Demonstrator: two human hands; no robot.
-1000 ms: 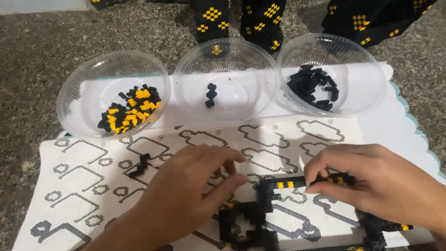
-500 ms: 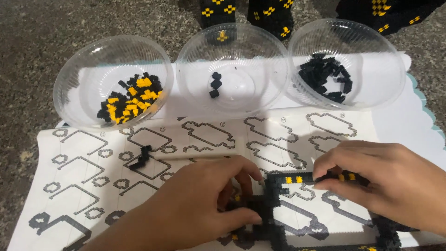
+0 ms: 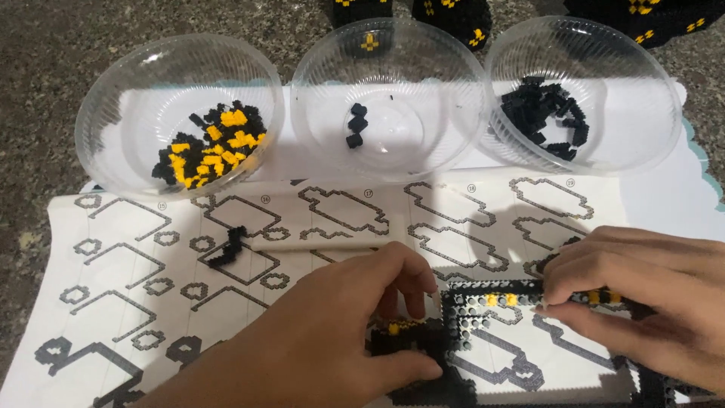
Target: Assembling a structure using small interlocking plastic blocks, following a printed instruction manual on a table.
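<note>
A black frame of small bricks with yellow spots lies on a printed sheet of outline diagrams. My left hand rests over the frame's left corner, thumb and fingers closed around a black and yellow block part. My right hand pinches the frame's top bar near its right end, fingertips pressed on black and yellow bricks. The frame's lower right part is hidden by my right hand.
Three clear plastic bowls stand at the back: left with black and yellow bricks, middle with a few black bricks, right with black bricks. A small black brick strip and a white stick lie on the sheet. Black-yellow built blocks stand behind.
The view has shifted slightly, so the bowls sit lower in the picture. My left hand has moved a little right onto the frame's corner; my right hand stays pinching the top bar.
</note>
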